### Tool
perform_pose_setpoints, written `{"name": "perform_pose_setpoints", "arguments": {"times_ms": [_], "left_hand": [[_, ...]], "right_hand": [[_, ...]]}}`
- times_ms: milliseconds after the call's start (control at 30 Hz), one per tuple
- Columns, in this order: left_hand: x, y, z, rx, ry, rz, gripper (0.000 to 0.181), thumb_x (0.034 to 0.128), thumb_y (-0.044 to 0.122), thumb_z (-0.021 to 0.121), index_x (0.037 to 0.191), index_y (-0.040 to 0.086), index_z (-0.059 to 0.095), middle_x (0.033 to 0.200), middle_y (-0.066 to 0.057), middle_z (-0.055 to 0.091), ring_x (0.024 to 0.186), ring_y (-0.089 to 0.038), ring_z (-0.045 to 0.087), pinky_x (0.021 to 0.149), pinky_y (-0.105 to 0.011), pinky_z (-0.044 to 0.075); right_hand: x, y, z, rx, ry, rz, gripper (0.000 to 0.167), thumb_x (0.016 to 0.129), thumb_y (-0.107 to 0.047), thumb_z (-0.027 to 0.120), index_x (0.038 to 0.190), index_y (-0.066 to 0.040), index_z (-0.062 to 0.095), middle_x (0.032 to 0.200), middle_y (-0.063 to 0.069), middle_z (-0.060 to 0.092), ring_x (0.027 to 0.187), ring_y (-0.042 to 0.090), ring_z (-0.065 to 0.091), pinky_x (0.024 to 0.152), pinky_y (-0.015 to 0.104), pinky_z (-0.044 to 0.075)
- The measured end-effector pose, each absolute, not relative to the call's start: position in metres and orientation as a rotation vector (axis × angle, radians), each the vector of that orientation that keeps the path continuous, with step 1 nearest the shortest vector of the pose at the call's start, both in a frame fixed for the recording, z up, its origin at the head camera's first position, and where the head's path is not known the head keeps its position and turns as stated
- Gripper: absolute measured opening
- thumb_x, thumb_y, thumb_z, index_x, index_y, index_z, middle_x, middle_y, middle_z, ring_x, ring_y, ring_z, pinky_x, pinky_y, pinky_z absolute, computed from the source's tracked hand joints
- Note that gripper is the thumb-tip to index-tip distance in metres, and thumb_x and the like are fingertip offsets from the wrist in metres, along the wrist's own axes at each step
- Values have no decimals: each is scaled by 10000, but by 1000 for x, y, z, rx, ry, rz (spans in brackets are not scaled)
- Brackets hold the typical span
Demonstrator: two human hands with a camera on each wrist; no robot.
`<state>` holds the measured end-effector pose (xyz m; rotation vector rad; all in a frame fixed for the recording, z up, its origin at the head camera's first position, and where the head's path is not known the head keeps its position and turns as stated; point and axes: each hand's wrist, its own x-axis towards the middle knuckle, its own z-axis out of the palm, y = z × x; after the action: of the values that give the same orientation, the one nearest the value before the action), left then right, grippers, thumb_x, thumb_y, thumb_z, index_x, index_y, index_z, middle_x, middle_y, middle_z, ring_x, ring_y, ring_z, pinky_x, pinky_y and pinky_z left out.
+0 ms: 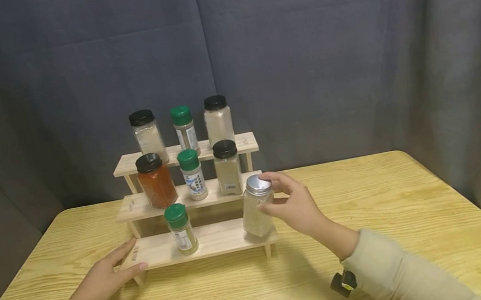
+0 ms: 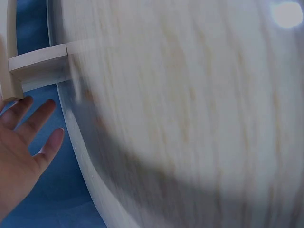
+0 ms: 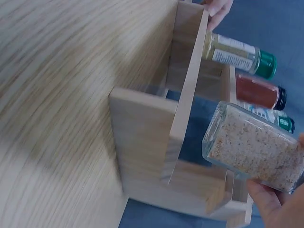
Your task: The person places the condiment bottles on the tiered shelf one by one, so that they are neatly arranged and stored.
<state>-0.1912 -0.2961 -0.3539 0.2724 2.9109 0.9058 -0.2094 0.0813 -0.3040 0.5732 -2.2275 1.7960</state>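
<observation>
My right hand (image 1: 295, 206) pinches a glass spice jar (image 1: 257, 220) with a silver lid between thumb and fingers. Pale, speckled seasoning fills the jar (image 3: 254, 147). It leans a little over the right end of the lowest tier of a wooden three-tier rack (image 1: 217, 246); in the right wrist view its base looks apart from the board. At the rack's left end is my left hand (image 1: 103, 279), its extended fingers touching the lowest board's end. A green-capped spice bottle (image 1: 183, 236) stands on that same tier, between the hands.
The middle tier carries a red-orange spice jar (image 1: 158, 185), a green-capped bottle (image 1: 194, 180) and a black-lidded jar (image 1: 228, 172). On the top tier are two black-lidded jars and another green-capped bottle (image 1: 185, 132). A dark curtain (image 1: 303, 68) hangs behind the wooden table (image 1: 368, 193).
</observation>
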Motion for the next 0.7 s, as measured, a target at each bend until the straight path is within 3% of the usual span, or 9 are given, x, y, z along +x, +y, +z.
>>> {"name": "perform_pose_setpoints", "arguments": {"times_ms": [467, 700], "left_hand": [[-191, -296, -356, 307, 2938, 929, 745, 803, 509, 507, 1362, 80, 265, 1335, -243, 279, 1121, -465, 341, 830, -600, 300], [-191, -296, -355, 306, 2928, 926, 741, 810, 506, 500, 1364, 78, 256, 1339, -245, 270, 1122, -470, 336, 830, -598, 302]], "right_hand": [[-210, 49, -309, 692, -2245, 1849, 526, 637, 106, 665, 1123, -53, 538, 1072, 140, 557, 975, 250, 523, 743, 290, 479], [-215, 38, -311, 785, -2284, 1762, 512, 642, 73, 673, 1121, -47, 533, 1055, 161, 576, 830, 232, 579, 712, 276, 484]]}}
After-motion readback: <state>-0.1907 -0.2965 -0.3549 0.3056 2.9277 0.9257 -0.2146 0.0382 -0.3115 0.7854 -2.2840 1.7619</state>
